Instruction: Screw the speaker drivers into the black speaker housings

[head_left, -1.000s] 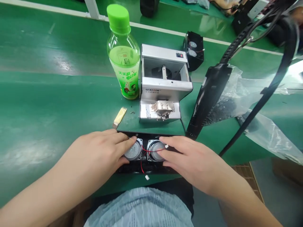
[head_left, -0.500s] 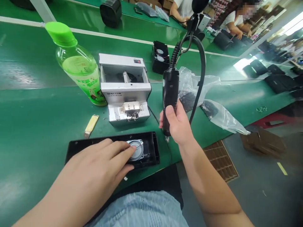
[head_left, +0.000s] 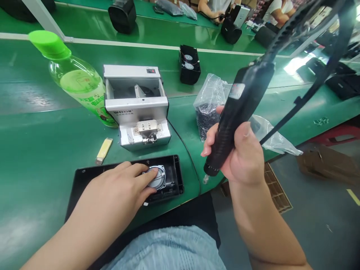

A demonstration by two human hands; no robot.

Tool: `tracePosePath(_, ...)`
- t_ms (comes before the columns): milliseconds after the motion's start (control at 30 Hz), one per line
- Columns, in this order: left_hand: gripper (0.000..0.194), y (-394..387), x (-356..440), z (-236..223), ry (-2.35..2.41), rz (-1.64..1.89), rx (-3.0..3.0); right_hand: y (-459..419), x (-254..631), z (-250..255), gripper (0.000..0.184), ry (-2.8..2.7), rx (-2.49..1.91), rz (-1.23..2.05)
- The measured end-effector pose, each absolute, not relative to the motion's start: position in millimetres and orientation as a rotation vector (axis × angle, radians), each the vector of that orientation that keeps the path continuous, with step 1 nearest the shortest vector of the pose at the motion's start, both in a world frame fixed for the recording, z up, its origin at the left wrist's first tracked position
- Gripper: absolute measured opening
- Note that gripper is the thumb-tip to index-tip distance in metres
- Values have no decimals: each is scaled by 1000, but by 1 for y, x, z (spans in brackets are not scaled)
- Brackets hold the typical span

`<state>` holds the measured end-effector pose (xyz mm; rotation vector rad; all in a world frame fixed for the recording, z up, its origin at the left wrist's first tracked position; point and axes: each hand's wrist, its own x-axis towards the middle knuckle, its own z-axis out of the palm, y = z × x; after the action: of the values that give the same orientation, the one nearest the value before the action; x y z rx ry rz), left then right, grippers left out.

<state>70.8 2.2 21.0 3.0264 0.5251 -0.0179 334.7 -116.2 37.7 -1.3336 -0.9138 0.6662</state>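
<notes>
My left hand (head_left: pixel 112 187) lies over a black plastic speaker housing (head_left: pixel 165 159), its fingertips pressing a round metal speaker driver (head_left: pixel 155 177) from above. Part of the driver shows between the fingers, and the hand hides the housing's left part. My right hand (head_left: pixel 242 157) grips a black electric screwdriver (head_left: pixel 236 116) in its fist, well above the bench and to the right of the housing. The screwdriver tilts, with its tip end (head_left: pixel 207 171) pointing down and left and its cable running up to the top right.
A silver WEIXIN screw feeder (head_left: pixel 137 107) stands beyond the housing, beside a green-capped plastic bottle (head_left: pixel 75 77) lying tilted. A yellow utility knife (head_left: pixel 103 150) lies nearby. Further right are a plastic bag of black parts (head_left: pixel 208 112) and a black twin-driver speaker unit (head_left: pixel 189 64).
My right hand has left the speaker housing and lifted the screwdriver, now tilted further over. My left hand stays on the driver, and the view has swung left and up.
</notes>
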Motion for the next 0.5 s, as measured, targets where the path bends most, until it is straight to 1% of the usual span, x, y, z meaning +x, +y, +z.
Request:
tracePosePath(133, 34, 2, 69, 17, 554, -10, 2970, -108, 327, 51, 58, -845, -1218, 708)
tracePosePath(233, 35, 1, 70, 15, 565, -31, 2916, -94, 318, 72, 55, -855, -1171, 618)
tracePosePath(267, 35, 0, 71, 15, 571, -37, 2895, -89, 314, 81, 59, -853, -1160, 573)
tracePosePath(367, 37, -3, 72, 15, 594, -34, 2858, -68, 302, 108, 84, -855, -1129, 486)
tracePosePath(433, 39, -6, 70, 15, 611, 17, 2864, -52, 292, 121, 90, -888, -1130, 474)
tracePosePath(500, 38, -10, 65, 14, 622, 132, 2872, -35, 282, 127, 93, -970, -1177, 467)
